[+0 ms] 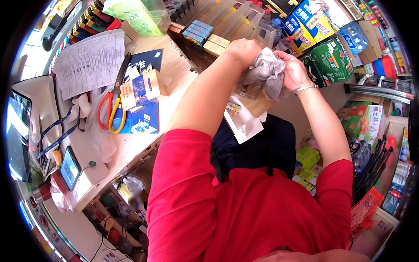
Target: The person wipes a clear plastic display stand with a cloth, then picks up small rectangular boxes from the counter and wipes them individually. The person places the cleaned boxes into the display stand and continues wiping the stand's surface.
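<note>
A crumpled grey cloth [271, 75] is bunched between my two hands, in front of my body. My left hand [245, 51] is closed at the cloth's left upper side, its fingertips mostly hidden. On the other side my right hand [297, 73], with a bracelet at the wrist, grips the cloth's edge. Below the cloth are a tan, box-like surface [255, 105] and a white sheet or card [245, 125], partly covered. Small yellow boxes [216, 45] and blue boxes [197, 33] stand just left of my left hand.
Scissors [114, 110] with red and yellow handles lie on the wooden counter [174, 65] at left, near papers [94, 63], a small carton [153, 85] and a phone [70, 168]. Clear plastic cases [227, 19] stand beyond my hands. A green carton [334, 61] and shelves of goods line the right.
</note>
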`<state>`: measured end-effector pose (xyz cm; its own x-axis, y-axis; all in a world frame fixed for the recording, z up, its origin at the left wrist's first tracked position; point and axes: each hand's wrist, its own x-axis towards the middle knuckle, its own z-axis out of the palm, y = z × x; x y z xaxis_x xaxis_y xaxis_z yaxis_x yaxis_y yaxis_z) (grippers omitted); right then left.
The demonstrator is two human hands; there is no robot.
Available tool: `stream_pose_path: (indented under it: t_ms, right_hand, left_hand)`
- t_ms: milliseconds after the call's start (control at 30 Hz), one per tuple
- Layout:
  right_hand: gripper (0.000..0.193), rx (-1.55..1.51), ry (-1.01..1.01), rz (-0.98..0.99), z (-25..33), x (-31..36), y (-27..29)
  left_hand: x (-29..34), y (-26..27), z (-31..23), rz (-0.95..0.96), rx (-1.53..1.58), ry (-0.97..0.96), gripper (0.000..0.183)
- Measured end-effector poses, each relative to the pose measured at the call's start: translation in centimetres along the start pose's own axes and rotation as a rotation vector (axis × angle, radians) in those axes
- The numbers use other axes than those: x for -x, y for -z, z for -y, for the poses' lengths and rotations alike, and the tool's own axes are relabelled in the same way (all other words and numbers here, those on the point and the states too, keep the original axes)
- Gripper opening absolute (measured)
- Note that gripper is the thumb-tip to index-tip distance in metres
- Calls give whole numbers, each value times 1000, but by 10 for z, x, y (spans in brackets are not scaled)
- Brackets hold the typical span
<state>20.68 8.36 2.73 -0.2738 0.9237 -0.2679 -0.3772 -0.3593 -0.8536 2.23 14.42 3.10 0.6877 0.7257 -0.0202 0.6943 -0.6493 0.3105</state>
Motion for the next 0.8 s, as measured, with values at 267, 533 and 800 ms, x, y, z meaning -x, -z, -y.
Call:
stream_pose_path:
  t_ms: [267, 533, 800]
  right_hand:
    - [42, -78, 143, -126, -10, 11, 12]
    - [26, 1032, 425, -192, -16, 8, -3]
    - [45, 1519, 619, -486, -28, 36, -39]
  left_hand:
    - [1, -1, 0, -44, -112, -24, 19]
    - [-4, 5, -3, 57, -154, 76, 22]
    - [1, 3, -2, -17, -105, 7, 24]
